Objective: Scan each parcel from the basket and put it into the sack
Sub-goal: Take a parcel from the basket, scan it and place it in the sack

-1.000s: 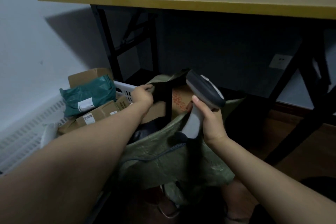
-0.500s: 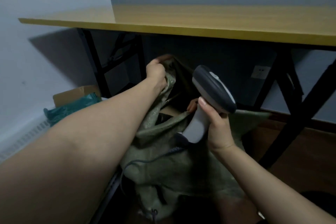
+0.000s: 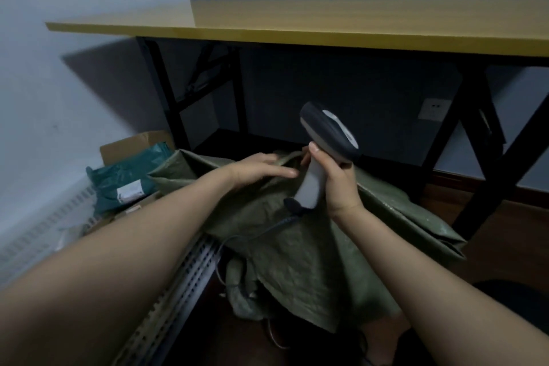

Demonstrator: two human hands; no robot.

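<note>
Your right hand is wrapped tight round the grey handle of the scanner, while your left hand lies flat, fingers straight, on top of the sack. That green woven sack slumps beside the basket, its mouth seemingly folded shut, though blur makes this uncertain. A parcel could catch on that limp rim, and the scanner's cable may snag. Beyond, the teal parcel waits in the basket, crumpled, label up.
</note>
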